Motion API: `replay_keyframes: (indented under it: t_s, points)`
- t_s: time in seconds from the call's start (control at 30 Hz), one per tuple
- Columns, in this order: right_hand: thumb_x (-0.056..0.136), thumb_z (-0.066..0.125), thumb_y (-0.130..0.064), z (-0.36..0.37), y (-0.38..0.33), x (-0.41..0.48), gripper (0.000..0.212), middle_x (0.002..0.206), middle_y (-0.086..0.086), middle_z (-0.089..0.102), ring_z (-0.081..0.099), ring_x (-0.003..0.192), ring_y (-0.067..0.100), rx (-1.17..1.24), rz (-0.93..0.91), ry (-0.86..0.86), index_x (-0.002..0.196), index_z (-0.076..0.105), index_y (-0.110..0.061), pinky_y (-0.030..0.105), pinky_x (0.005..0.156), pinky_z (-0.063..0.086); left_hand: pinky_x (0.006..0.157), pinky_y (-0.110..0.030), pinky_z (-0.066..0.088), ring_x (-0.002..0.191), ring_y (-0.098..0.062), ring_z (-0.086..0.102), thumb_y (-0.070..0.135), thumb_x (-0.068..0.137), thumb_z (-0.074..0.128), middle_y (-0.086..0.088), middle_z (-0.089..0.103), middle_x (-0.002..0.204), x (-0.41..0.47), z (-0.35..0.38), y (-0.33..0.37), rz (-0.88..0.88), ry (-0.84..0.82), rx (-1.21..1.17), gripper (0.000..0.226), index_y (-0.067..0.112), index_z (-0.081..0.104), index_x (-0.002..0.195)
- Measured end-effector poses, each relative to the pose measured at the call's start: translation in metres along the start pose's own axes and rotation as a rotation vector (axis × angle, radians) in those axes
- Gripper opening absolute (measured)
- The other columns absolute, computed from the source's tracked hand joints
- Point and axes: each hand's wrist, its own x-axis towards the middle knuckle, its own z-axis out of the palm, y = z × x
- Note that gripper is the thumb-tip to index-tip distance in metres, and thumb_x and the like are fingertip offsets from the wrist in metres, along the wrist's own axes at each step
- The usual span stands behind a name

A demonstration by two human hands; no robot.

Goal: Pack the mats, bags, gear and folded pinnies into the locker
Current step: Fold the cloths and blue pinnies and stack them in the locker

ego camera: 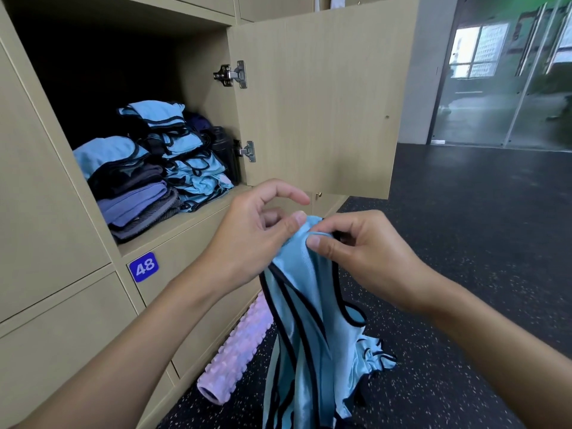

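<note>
Limply, sky-blue black-trimmed pinny (309, 308), top pinched by left hand (250, 230) and right hand (366, 249).

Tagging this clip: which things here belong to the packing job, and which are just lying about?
Job: light-blue black-trimmed pinny pinched by left hand and right hand; folded blue pinnies in the open beige locker; pink ridged foam roller.
Idle: blue "48" number plate; glass doors.

Deep inside the locker (198, 48) all is dark, nothing can be told; at its right wall a bottle (223, 150) is half hidden behind the stack (188, 168); below the locker the pinny (309, 320) is cut by the bottom edge and hides the top end of the roller (235, 345).
</note>
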Motion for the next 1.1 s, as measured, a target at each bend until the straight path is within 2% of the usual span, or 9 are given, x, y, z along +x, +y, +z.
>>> replay_keyframes:
  t_s: [0.07, 0.17, 0.23, 0.33, 0.53, 0.73, 0.83, 0.93, 1.1]
  points:
    - [0.091, 0.068, -0.016, -0.004, 0.001, 0.002, 0.015, 0.076, 0.003, 0.07, 0.053, 0.068, 0.006, 0.013, 0.022, 0.077, 0.078, 0.074, -0.022, 0.028, 0.066, 0.046, 0.066, -0.038, 0.041, 0.065, -0.038, 0.056, 0.023, 0.086, 0.066, -0.025, 0.065, 0.1, 0.0, -0.005, -0.003, 0.01, 0.014, 0.046, 0.011, 0.019, 0.065, 0.097]
    - [0.092, 0.067, -0.016, -0.007, -0.001, 0.001, 0.014, 0.069, -0.01, 0.066, 0.052, 0.062, 0.0, 0.032, 0.029, 0.151, 0.08, 0.074, -0.019, 0.017, 0.063, 0.044, 0.064, -0.025, 0.045, 0.069, -0.012, 0.057, 0.038, 0.081, 0.073, 0.001, 0.067, 0.087, -0.003, -0.009, -0.004, 0.014, -0.018, 0.139, 0.023, 0.018, 0.064, 0.09]
    - [0.091, 0.067, -0.017, -0.007, -0.002, 0.001, 0.012, 0.071, -0.004, 0.069, 0.054, 0.066, 0.002, 0.019, 0.022, 0.173, 0.082, 0.075, -0.015, 0.02, 0.064, 0.047, 0.055, -0.021, 0.038, 0.062, -0.01, 0.048, 0.041, 0.078, 0.078, 0.002, 0.06, 0.073, -0.005, -0.011, -0.003, -0.011, -0.043, 0.177, 0.03, 0.017, 0.062, 0.083]
    - [0.091, 0.067, -0.016, -0.007, -0.004, 0.001, 0.012, 0.083, 0.007, 0.074, 0.06, 0.073, 0.008, 0.025, 0.002, 0.174, 0.085, 0.075, -0.01, 0.03, 0.072, 0.052, 0.052, -0.023, 0.034, 0.058, -0.011, 0.043, 0.036, 0.076, 0.083, -0.013, 0.057, 0.068, -0.007, -0.01, -0.001, -0.05, -0.059, 0.209, 0.029, 0.015, 0.063, 0.078]
    - [0.089, 0.07, -0.015, -0.012, -0.005, 0.003, 0.015, 0.064, -0.015, 0.064, 0.053, 0.06, -0.001, 0.042, 0.005, 0.216, 0.075, 0.072, -0.019, 0.015, 0.061, 0.044, 0.05, -0.014, 0.036, 0.051, -0.002, 0.045, 0.009, 0.078, 0.082, 0.005, 0.059, 0.064, -0.006, -0.011, 0.002, -0.09, -0.019, 0.231, 0.018, 0.009, 0.064, 0.072]
    - [0.084, 0.076, -0.023, -0.02, -0.008, 0.003, 0.012, 0.077, 0.019, 0.068, 0.05, 0.064, 0.016, -0.01, 0.008, 0.264, 0.074, 0.071, -0.018, 0.034, 0.061, 0.044, 0.047, -0.012, 0.034, 0.045, 0.0, 0.041, -0.009, 0.079, 0.073, 0.015, 0.052, 0.049, 0.002, -0.016, 0.012, -0.005, 0.112, 0.153, 0.03, 0.013, 0.06, 0.065]
    - [0.082, 0.078, -0.025, -0.022, -0.013, 0.004, 0.014, 0.078, 0.019, 0.069, 0.052, 0.064, 0.018, -0.004, -0.021, 0.298, 0.074, 0.069, -0.018, 0.039, 0.06, 0.046, 0.049, -0.013, 0.037, 0.047, -0.001, 0.045, -0.001, 0.074, 0.074, 0.015, 0.055, 0.054, 0.007, -0.019, 0.02, 0.038, 0.156, 0.071, 0.022, 0.014, 0.059, 0.068]
    - [0.082, 0.078, -0.022, -0.02, -0.015, 0.004, 0.017, 0.071, 0.02, 0.064, 0.046, 0.059, 0.017, -0.002, -0.063, 0.333, 0.072, 0.065, -0.017, 0.03, 0.053, 0.038, 0.055, -0.021, 0.043, 0.06, -0.015, 0.052, 0.008, 0.07, 0.065, 0.006, 0.062, 0.068, 0.008, -0.018, 0.021, 0.048, 0.191, 0.007, 0.011, 0.016, 0.059, 0.073]
    - [0.084, 0.077, -0.017, -0.016, -0.014, 0.007, 0.02, 0.079, 0.02, 0.065, 0.053, 0.061, 0.031, 0.025, -0.076, 0.399, 0.073, 0.06, -0.017, 0.04, 0.055, 0.043, 0.064, -0.033, 0.054, 0.069, -0.025, 0.065, -0.001, 0.079, 0.068, -0.01, 0.074, 0.085, 0.004, -0.006, 0.018, -0.029, 0.235, -0.165, 0.043, 0.018, 0.048, 0.111]
